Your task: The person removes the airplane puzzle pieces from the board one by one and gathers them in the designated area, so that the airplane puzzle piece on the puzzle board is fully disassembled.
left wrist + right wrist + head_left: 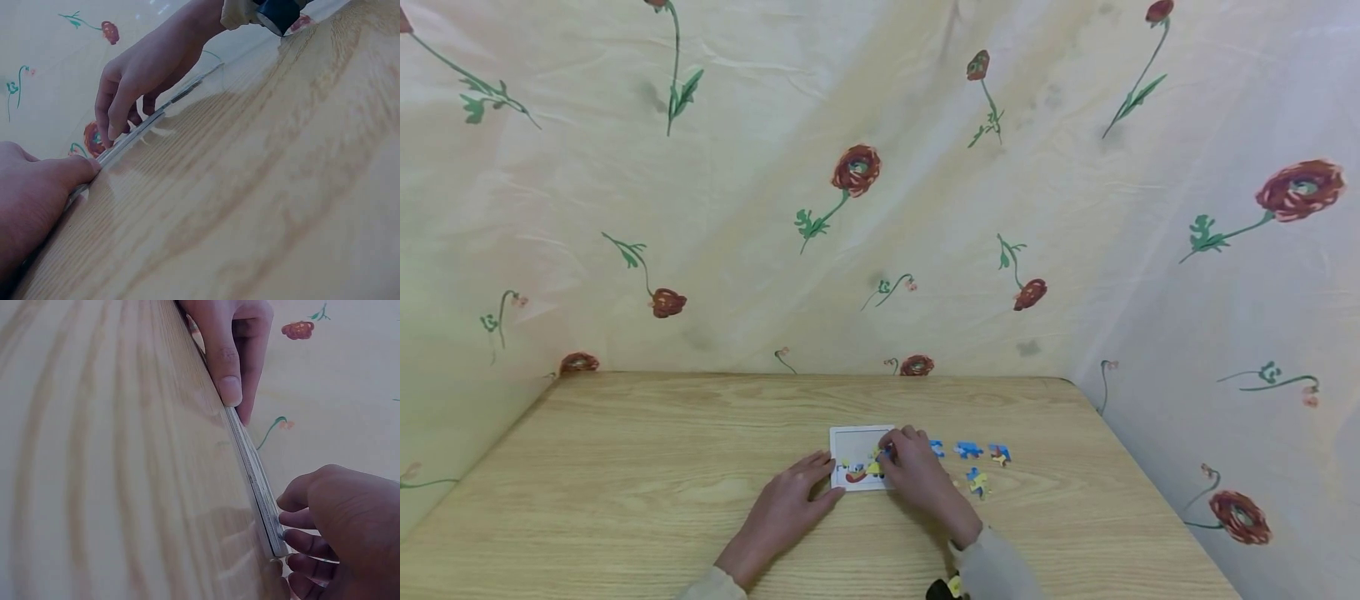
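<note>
A small white-framed puzzle board lies flat on the wooden table, with a few colourful pieces in its lower part. My left hand grips its near left corner, thumb along the front edge and fingers at the left side. Over the board's right side, my right hand pinches a small blue puzzle piece between thumb and fingers, mostly hidden by them. In the right wrist view the board shows edge-on as a thin strip, with the right hand's fingertips close to its upper face.
Loose puzzle pieces lie right of the board, among them a blue one, a blue and red one and a blue and yellow one. A dark wrist device sits by the right sleeve. Flowered cloth hangs behind the table.
</note>
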Demonstrator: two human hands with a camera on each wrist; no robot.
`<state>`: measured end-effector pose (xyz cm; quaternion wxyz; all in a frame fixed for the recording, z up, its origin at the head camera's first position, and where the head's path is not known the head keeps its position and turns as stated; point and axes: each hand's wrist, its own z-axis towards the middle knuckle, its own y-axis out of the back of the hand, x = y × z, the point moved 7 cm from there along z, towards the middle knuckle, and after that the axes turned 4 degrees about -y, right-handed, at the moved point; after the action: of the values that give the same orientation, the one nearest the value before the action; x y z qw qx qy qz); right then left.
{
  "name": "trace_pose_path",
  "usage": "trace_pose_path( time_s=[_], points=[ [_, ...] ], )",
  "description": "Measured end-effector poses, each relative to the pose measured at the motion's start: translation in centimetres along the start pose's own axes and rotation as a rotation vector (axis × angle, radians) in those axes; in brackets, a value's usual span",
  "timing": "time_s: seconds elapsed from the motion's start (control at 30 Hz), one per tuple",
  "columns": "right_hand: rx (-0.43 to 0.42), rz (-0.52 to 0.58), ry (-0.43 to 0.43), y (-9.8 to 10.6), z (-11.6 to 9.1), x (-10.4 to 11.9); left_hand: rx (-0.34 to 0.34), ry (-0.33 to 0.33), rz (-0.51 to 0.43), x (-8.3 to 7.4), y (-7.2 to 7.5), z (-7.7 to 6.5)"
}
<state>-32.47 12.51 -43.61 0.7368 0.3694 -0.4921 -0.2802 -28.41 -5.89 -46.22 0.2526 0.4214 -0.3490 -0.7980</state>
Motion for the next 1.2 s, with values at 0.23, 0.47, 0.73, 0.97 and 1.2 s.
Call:
trace_pose_path(
  time_s=[0.23,0.47,0.73,0.97,1.2],
  points=[
    [-0.004,-0.013,-0.028,-0.35,0.12,-0.19,0.002,-0.005,-0.005,0.03,-0.01,-0.03],
    [-0.022,-0.015,-0.021,-0.28,0.1,0.02,-0.008,-0.012,0.002,0.06,0.03,0.04],
    [-0.013,-0.031,-0.029,-0.21,0.02,0.22,-0.003,-0.007,-0.001,0.14,-0.02,0.04],
    [-0.018,-0.032,-0.036,-0.17,0.17,0.26,-0.003,-0.01,0.001,-0.04,0.13,0.07],
    [-0.03,-0.035,-0.027,-0.03,0.23,0.38,-0.001,-0.006,-0.009,-0.08,0.12,0.07]
  ],
)
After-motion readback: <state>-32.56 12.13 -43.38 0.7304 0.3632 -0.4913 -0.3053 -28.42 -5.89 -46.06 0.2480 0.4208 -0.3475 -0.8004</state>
